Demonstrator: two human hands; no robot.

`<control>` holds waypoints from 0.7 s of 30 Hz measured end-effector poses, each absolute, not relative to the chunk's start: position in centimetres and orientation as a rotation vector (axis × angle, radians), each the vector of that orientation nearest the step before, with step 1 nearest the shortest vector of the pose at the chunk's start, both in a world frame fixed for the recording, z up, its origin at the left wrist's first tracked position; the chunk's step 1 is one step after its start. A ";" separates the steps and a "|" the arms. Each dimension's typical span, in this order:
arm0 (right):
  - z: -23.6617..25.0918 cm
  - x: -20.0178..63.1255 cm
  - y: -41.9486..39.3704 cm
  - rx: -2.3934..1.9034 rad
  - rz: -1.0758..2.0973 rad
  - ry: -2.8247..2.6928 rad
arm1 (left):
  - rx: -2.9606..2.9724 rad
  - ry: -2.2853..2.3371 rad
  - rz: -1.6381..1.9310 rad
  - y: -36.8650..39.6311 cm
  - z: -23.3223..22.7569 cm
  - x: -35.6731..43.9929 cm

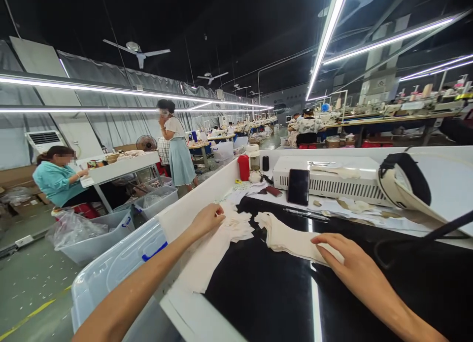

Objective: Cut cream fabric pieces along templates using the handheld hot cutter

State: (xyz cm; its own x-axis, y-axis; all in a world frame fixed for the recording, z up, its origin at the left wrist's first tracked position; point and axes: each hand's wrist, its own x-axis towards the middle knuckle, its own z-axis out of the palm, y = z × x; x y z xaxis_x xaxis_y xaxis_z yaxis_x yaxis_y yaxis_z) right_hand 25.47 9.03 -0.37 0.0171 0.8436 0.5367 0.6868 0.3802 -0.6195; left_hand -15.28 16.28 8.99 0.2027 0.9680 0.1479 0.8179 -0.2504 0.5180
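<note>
My left hand [209, 218] is over the left edge of the worktable, fingers curled together. Beneath and beside it lies a spread pile of white fabric pieces [212, 253] with jagged, overlapping ends. Whether a piece is pinched in those fingers is hidden. On the black tabletop [258, 292], a neat stack of cream fabric pieces [288, 236] stretches to the right. Its right end lies under my right hand [345, 258], whose fingers and thumb are extended, with cloth showing between them.
Behind the fabric are a phone [298, 187], tweezers [305, 214], a red container [243, 167] and a white vented box [332, 177]. A visor [402, 182] sits at right. A lidded plastic bin [121, 263] adjoins the left edge. One person sits and another stands beyond.
</note>
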 end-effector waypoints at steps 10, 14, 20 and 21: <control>0.9 23.3 6.3 -1.318 0.390 -1.780 | 1.951 1.696 0.684 17.2 5.9 -16.9; 1.1 22.6 5.6 -1.302 0.458 -1.813 | 1.873 1.679 0.751 17.3 5.7 -17.0; 1.5 20.9 4.4 -1.266 0.526 -1.794 | 1.790 1.660 0.934 16.6 6.9 -16.7; 1.8 20.5 4.1 -1.259 0.541 -1.795 | 1.785 1.642 0.960 16.2 7.4 -16.5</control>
